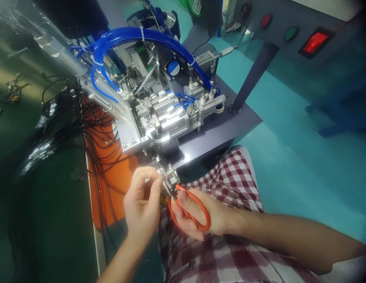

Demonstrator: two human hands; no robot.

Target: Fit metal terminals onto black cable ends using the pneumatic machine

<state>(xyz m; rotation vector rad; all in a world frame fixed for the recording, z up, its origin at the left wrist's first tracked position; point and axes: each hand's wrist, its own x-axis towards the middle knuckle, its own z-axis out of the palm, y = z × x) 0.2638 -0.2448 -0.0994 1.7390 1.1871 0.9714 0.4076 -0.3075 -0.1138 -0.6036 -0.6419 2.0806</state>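
Red-handled scissors [204,214] are in my right hand [190,214], their loops around its fingers and the blades pointing up and left. Just left of them, my left hand [144,196] is closed in a pinch, thumb against fingertip; what it pinches is too small to make out. Thin coloured wires [168,175] show beside its fingertips, close to the blades and a small metal fixture [172,171] at the machine's front. Behind both hands stands the machine [171,118] with its metal cylinders and blue air hoses [147,34].
Black cables [98,137] spread over an orange mat [112,188] and the dark green table [53,212] at left. A control box with a lit red switch [315,42] sits upper right on a post [254,78]. A checked garment [230,169] covers my lap.
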